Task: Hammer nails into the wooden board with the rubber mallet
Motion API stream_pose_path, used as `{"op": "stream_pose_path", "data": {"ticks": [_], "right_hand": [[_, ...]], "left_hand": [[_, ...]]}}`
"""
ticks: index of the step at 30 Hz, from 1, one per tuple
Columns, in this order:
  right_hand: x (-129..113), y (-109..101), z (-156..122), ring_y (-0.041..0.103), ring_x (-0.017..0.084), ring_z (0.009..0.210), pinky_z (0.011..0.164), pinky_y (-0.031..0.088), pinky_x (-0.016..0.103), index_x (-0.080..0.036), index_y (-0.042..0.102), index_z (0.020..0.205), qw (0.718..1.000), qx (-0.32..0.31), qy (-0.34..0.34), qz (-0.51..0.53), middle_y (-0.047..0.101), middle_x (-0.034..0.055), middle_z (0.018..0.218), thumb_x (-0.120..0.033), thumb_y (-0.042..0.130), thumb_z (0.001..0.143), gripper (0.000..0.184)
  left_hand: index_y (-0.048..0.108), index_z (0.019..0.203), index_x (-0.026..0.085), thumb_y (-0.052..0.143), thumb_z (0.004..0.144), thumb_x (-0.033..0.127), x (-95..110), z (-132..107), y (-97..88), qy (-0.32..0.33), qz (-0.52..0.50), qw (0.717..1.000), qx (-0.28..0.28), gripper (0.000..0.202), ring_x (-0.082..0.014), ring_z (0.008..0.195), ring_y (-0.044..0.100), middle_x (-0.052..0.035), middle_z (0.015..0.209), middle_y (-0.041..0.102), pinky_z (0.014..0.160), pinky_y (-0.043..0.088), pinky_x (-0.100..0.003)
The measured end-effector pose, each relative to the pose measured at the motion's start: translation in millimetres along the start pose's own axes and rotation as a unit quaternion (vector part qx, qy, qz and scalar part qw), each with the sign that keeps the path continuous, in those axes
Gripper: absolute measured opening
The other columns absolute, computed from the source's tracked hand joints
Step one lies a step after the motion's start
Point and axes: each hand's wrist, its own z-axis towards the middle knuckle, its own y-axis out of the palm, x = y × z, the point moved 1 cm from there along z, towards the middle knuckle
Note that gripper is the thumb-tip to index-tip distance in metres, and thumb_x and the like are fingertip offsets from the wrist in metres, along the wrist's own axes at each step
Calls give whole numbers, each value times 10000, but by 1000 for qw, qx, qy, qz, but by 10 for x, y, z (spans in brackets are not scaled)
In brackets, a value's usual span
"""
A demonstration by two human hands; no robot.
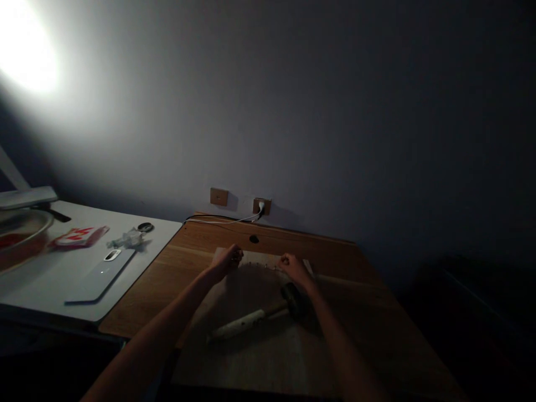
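A pale wooden board [268,357] lies on the brown wooden desk, with a row of small nail-like pins [262,264] standing near its far edge. My left hand [228,260] is closed at the left end of that row, fingers curled together. At the right end, my right hand [294,266] has its fingers pinched by the pins. What either hand holds, if anything, is too small and dark to make out. A mallet [247,322] with a pale handle and dark head rests on the board between my forearms, its head close to my right forearm.
The desk [368,312] meets a wall with two socket plates [219,196]; a white plug and cables [226,220] run along its back. On the white table [42,290] at left are a flat white scale [100,276], crumpled plastic [129,239], a red-and-white packet [79,237] and a large bowl [25,240].
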Motion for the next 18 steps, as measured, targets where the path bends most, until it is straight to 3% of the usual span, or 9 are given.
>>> {"op": "stream_pose_path", "data": {"ticks": [5, 10, 13, 18], "right_hand": [[-37, 94, -5, 681, 239, 872, 780, 441, 288, -218, 590, 595, 996, -28, -3, -90, 723, 74, 749, -178, 712, 703, 168], [-101, 124, -1, 674, 212, 862, 769, 437, 263, -218, 597, 620, 998, -29, -15, -58, 721, 57, 752, -144, 689, 685, 135], [-148, 83, 2, 610, 166, 677, 632, 423, 241, -220, 599, 699, 1000, -15, -16, 15, 642, 5, 652, -252, 664, 725, 77], [-205, -5, -51, 370, 102, 421, 418, 303, 224, -232, 517, 750, 987, -17, -3, 161, 481, -44, 562, -538, 415, 867, 343]], "left_hand": [[679, 735, 188, 654, 727, 253, -56, 0, 24, 79, 242, 967, 21, 70, -141, 615, 550, 19, 599, 575, 578, 356, -221], [751, 924, 204, 668, 750, 174, -67, -28, 113, 130, 403, 906, 18, 195, -194, 800, 653, -39, 783, 715, 711, 415, -244], [755, 957, 217, 651, 764, 145, -68, -31, 148, 150, 447, 882, 9, 230, -197, 821, 667, -49, 834, 739, 727, 425, -243], [741, 890, 229, 647, 769, 141, -36, -27, 179, 175, 467, 867, 12, 177, -217, 861, 670, -74, 900, 753, 757, 441, -259]]}}
